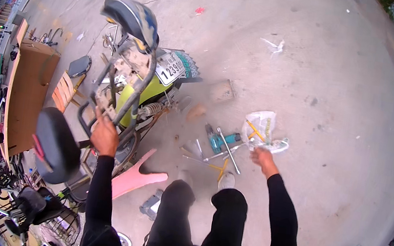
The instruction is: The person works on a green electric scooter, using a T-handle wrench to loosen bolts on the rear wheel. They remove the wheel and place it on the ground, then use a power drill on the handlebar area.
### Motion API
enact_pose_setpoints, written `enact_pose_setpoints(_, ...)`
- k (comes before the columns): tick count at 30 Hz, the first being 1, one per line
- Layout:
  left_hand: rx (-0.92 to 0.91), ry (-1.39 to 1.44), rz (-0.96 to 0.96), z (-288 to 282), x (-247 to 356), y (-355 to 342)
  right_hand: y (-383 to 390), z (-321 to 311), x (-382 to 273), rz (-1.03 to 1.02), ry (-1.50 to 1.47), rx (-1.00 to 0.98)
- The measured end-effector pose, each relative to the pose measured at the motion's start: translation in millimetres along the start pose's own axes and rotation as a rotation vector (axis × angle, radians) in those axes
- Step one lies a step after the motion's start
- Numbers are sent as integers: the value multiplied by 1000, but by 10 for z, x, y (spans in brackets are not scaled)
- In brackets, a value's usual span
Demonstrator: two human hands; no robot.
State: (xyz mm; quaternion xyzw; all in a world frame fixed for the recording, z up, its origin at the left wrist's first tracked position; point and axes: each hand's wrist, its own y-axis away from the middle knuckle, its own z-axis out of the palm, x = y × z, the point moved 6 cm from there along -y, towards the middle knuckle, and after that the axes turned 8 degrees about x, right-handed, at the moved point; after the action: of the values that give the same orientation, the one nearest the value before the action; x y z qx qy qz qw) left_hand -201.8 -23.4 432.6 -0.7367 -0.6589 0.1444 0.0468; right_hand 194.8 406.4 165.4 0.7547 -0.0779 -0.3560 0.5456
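My left hand (104, 135) is at the black tubular frame (133, 107) of a yellow-green two-wheeler (131, 91), fingers partly extended against it. My right hand (262, 160) is low over the tools, its fingers loosely bent and blurred; whether it holds anything is unclear. Beside it on the concrete lie a teal power drill (214, 140), silver socket wrenches (228, 152), yellow-handled tools (222, 172) and a white plastic bag (262, 120). A black seat (57, 146) stands left of my left hand. A pink forked panel (131, 179) lies below the vehicle.
A tall cardboard sheet (29, 99), a small wooden chair (65, 92) and parked two-wheelers (38, 211) line the left. A grey case (150, 204) is by my legs (172, 210). A dusty flat piece (222, 90) lies beyond the tools; paper scraps (274, 46) lie farther off.
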Motion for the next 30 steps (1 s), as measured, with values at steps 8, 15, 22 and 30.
enact_pose_setpoints(8,-320,468,132,-953,570,631,3144,-1593,1053,-168,591,67)
enact_pose_setpoints(15,-848,531,628,-2120,993,2202,4949,-2643,1707,-992,996,153)
enact_pose_setpoints(22,-1026,268,29,-1884,-426,2477,3850,-2711,1563,-360,1255,-189)
enact_pose_setpoints(30,-77,672,-43,-3575,1044,1248,3317,-4395,-1657,-588,245,390)
